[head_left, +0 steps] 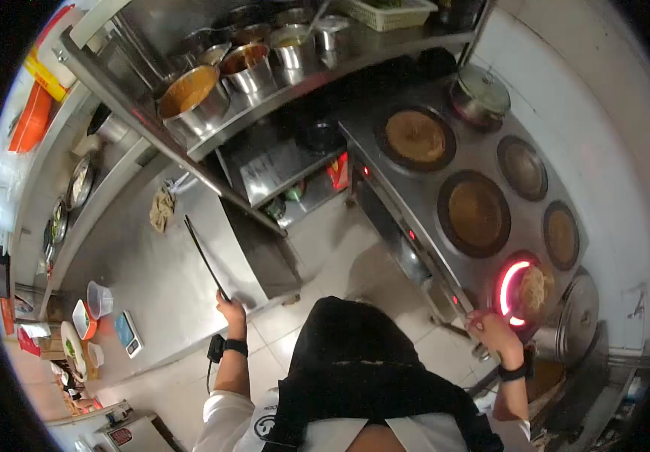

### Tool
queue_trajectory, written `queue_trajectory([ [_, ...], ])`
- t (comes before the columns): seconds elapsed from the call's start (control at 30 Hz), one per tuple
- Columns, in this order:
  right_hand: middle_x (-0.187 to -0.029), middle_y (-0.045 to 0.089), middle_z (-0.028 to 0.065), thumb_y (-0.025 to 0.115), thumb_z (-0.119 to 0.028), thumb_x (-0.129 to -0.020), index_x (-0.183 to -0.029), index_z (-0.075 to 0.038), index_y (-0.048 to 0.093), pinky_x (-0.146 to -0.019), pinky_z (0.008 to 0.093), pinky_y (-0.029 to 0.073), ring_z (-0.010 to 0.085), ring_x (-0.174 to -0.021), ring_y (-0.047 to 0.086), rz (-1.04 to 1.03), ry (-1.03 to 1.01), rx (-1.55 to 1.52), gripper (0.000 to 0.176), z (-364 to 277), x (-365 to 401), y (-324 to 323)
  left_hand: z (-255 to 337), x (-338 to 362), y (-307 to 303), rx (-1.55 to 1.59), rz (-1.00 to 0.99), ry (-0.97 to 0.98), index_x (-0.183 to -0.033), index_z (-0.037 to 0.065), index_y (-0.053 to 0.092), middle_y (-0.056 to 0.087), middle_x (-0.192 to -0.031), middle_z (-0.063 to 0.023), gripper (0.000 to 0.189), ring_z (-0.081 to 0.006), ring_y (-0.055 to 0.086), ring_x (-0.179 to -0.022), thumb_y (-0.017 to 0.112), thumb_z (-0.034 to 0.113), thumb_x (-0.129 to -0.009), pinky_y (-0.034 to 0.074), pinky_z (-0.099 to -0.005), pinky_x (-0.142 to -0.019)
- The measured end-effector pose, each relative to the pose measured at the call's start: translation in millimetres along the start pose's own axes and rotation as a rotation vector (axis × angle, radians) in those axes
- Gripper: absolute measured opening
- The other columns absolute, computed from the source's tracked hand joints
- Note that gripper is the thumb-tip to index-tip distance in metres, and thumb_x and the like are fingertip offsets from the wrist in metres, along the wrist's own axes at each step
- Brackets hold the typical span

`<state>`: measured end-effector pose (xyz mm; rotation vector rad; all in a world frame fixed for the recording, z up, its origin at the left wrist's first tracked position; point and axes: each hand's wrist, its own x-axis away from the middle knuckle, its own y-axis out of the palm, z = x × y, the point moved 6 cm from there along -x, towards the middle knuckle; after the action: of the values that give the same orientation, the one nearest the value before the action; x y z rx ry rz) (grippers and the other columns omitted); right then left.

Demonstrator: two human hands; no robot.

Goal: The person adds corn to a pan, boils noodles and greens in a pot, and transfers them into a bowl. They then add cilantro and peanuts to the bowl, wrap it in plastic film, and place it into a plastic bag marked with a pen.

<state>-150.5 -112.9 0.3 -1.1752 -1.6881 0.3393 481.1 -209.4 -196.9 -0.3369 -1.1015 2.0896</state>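
Observation:
My left hand (231, 310) is closed around the end of a long, thin black stick-like tool (206, 258), which points up and left over the steel counter. At the stove's near edge, my right hand (495, 334) is closed beside the glowing red burner (507, 292); what it grips is hidden by the fingers. A pale, noodle-like food (533, 290) lies in a round pan or ladle over the right part of that burner. Both wrists wear black bands.
Other round burners (475, 213) and a lidded pot (481, 94) are on the stove. A large pot (577, 320) stands to its right. Sauce pots (191, 92) line the upper shelf. The steel counter (136, 264) holds a cloth (163, 209) and a scale (129, 334).

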Motion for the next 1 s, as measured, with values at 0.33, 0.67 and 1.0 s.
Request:
queue_trajectory([
  [0.33, -0.104, 0.058, 0.0125, 0.055, -0.015, -0.083, -0.106, -0.003, 0.054, -0.084, 0.0330, 0.043, 0.0241, -0.097, 0.056, 0.517, -0.162, -0.149, 0.026, -203.8, -56.1, -191.3, -8.4, -38.7, -17.0, 0.113, 0.238, -0.127, -0.125, 0.005, 0.039, 0.041, -0.097, -0.0186, 0.052, -0.0330, 0.047, -0.091, 0.049, -0.004, -0.075, 0.038, -0.0408, -0.081],
  [0.67, -0.101, 0.060, 0.0124, 0.051, -0.014, -0.085, -0.104, -0.002, 0.055, -0.080, 0.0316, 0.044, 0.0228, -0.091, 0.059, 0.619, -0.097, -0.047, 0.023, -268.2, -116.0, -250.7, -5.0, -63.1, -22.2, -0.095, 0.336, 0.123, -0.123, 0.006, 0.043, 0.045, -0.100, -0.0213, 0.063, -0.0387, 0.045, -0.094, 0.057, 0.008, -0.062, 0.037, -0.0480, -0.082],
  [1.0, -0.090, 0.062, 0.0114, 0.047, -0.016, -0.088, -0.106, 0.000, 0.055, -0.073, 0.0283, 0.046, 0.0162, -0.083, 0.059, 0.863, -0.147, -0.106, 0.025, -306.3, -67.0, -302.5, 146.4, -94.6, -3.7, 0.637, -0.604, 0.276, -0.112, 0.002, 0.049, 0.053, -0.103, -0.0090, 0.027, -0.0167, 0.054, -0.081, 0.049, 0.010, -0.086, 0.043, -0.0268, -0.070],
])
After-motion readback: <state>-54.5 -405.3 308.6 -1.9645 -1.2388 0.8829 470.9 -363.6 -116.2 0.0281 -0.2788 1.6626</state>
